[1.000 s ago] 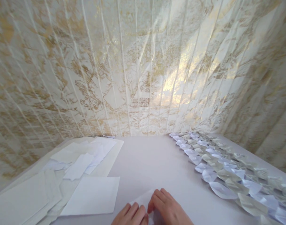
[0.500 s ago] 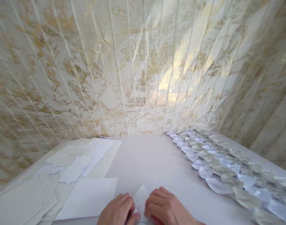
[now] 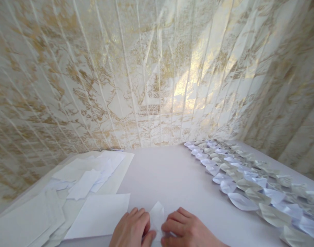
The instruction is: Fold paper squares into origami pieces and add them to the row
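A small piece of white folded paper [image 3: 157,216] with a pointed far end lies on the table at the bottom middle. My left hand [image 3: 133,228] is curled at its left edge, thumb pressed on the paper. On the opposite side my right hand [image 3: 189,228] has its fingers bent and pressed onto the right edge. The near end of the folded paper is partly hidden by my fingers and the bottom of the picture. Just left of my left hand lies a flat white sheet [image 3: 100,214].
Loose sheets and scraps of paper [image 3: 85,183] are piled at the left. Several rows of folded paper boats [image 3: 242,201], white and greyish, cover the right side of the pale table [image 3: 157,171]. A gold-patterned curtain [image 3: 146,85] hangs behind the table's far edge.
Both hands have shifted slightly to the right in the picture. They sit a little farther apart at the top, and more of the folded paper shows between them.
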Demonstrator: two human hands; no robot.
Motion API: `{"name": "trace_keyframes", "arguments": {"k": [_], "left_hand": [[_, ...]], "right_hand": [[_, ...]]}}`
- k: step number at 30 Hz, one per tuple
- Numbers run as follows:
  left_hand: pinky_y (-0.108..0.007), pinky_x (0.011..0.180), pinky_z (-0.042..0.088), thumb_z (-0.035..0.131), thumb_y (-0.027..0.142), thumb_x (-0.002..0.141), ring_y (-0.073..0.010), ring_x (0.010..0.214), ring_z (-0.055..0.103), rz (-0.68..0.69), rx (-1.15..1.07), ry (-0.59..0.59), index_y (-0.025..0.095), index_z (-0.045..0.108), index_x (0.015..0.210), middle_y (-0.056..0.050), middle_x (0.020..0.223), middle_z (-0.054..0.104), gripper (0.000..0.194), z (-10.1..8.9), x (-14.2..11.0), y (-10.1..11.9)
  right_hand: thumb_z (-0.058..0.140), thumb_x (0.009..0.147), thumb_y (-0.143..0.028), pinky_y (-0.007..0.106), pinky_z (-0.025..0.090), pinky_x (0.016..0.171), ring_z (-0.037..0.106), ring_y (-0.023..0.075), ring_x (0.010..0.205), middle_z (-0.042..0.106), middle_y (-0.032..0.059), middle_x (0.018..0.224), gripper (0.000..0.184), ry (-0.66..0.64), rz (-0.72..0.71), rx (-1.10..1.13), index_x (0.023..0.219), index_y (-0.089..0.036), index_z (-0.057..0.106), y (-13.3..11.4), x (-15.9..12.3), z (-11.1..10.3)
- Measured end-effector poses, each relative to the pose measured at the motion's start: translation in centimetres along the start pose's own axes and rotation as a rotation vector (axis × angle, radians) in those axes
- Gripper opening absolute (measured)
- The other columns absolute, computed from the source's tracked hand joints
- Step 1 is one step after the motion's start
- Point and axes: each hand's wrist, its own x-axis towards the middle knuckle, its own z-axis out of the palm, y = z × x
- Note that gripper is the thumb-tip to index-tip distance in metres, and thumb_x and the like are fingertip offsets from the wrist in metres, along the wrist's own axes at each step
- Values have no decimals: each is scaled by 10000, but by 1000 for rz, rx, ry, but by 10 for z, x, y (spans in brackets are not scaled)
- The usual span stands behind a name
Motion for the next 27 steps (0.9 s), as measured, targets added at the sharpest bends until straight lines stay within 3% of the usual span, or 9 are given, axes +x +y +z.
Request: {"name": "trace_keyframes", "arguments": {"k": [7, 12, 17, 24, 27], "left_hand": [[-334, 706, 418, 481, 110, 850, -223, 802, 621, 78, 3, 7, 207, 593, 744, -10, 812, 665, 182, -2, 1, -3], [-363, 741, 402, 489, 98, 837, -246, 851, 605, 91, 50, 93, 224, 607, 758, -22, 856, 657, 190, 5, -3, -4], [-352, 728, 367, 521, 106, 787, -226, 795, 561, 66, 25, 184, 219, 543, 758, -10, 805, 615, 119, 8, -4, -3], [-338, 720, 361, 500, 160, 852, -211, 806, 557, 114, -162, 238, 232, 513, 833, 4, 841, 602, 76, 17, -7, -9], [-336, 729, 374, 491, 209, 889, -206, 809, 558, 132, -225, 256, 240, 515, 851, 8, 852, 600, 55, 22, -9, -14]], "right_hand": [[527, 993, -231, 288, 374, 627, 597, 122, 739, 690, -48, 845, 206, 68, 29, -16, 797, -229, 588, 0, -4, 12], [450, 1031, -180, 262, 417, 694, 639, 122, 952, 738, -48, 900, 253, 188, -36, -15, 822, -204, 592, -2, -2, 12], [404, 1043, -166, 251, 428, 668, 661, 94, 838, 733, -39, 858, 270, 148, -60, -19, 851, -201, 590, -2, -1, 12], [447, 1038, -267, 240, 410, 607, 633, 113, 728, 684, -40, 792, 198, 56, -24, -93, 892, -233, 574, -7, 1, 12], [499, 1006, -223, 262, 378, 530, 596, 127, 648, 651, -41, 722, 132, 106, -8, -210, 901, -222, 578, -14, 7, 19]]}}
